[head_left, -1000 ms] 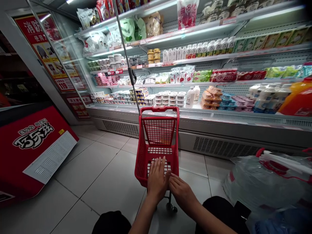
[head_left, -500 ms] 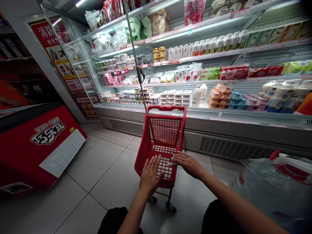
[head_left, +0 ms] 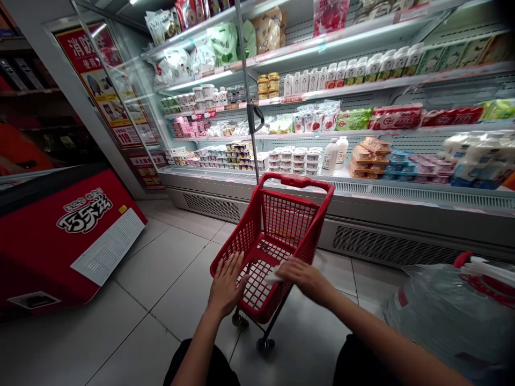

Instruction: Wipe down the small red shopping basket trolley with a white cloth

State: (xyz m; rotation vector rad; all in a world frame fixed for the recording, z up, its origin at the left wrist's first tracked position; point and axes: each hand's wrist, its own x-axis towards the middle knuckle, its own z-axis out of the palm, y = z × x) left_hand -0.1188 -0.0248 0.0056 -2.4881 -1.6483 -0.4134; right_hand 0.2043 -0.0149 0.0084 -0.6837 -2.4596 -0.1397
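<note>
A small red wheeled shopping basket (head_left: 292, 217) stands on the tiled floor before a chilled display. My left hand (head_left: 226, 279) rests on the basket's near left rim with its fingers spread over the mesh. My right hand (head_left: 302, 274) reaches into the basket from the right and presses a small white cloth or tissue (head_left: 274, 276) against the inside. The fingers of the right hand are curled over that white piece. The basket's thin metal pull handle (head_left: 254, 115) rises straight up from its back edge.
An open refrigerated display (head_left: 362, 139) with dairy cups, bottles and packets runs along the back. A red chest freezer (head_left: 68, 236) stands at the left. A clear plastic bag with red handles (head_left: 450, 311) sits at the right, close to my knee.
The basket has turned and tilted, its near corner now pointing toward me. My right hand moved from beside my left hand into the basket with the white piece. My left hand shifted to the left rim.
</note>
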